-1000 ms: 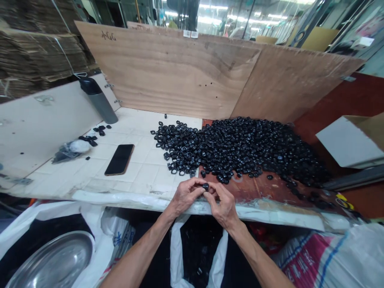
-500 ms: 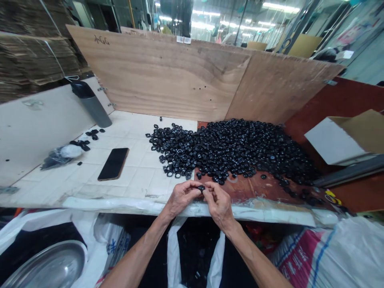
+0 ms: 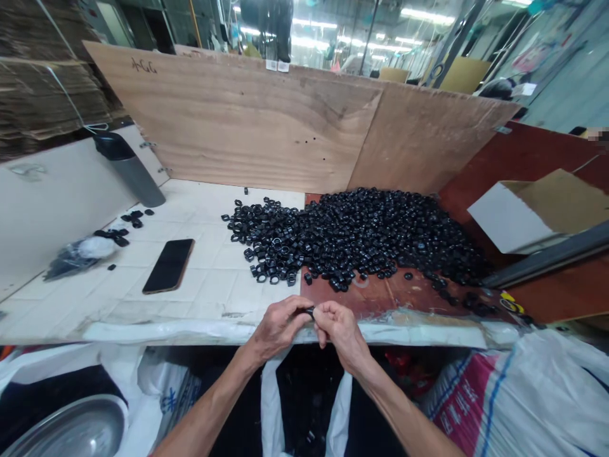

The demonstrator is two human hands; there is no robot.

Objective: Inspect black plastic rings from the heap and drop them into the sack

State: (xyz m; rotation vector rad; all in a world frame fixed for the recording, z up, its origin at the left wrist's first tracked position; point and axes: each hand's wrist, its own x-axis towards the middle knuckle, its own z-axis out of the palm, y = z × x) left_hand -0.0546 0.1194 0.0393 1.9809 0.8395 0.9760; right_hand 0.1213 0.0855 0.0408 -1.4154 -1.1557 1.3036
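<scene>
Near the table's front edge, my left hand (image 3: 281, 325) and my right hand (image 3: 339, 330) meet with pinched fingertips. Between them is a small black ring-like part (image 3: 310, 311), mostly covered by the fingers. Both hands grip it. Just beyond lies a wide heap of small black ring-shaped parts (image 3: 366, 231), spread over the white and the red-brown table surface. Below my hands hangs an open white bag (image 3: 272, 406) with black parts inside.
A phone (image 3: 169, 266) lies on the left, near a plastic bag (image 3: 76, 255) and a grey bottle (image 3: 136, 174). A plywood board (image 3: 247, 127) closes the back. On the right are an open carton (image 3: 511, 216), yellow-handled scissors (image 3: 511, 303) and a full sack (image 3: 514, 387).
The view has turned a little, so the table things sit further left. My hands have moved slightly down, and the fingers now cover more of the black part.
</scene>
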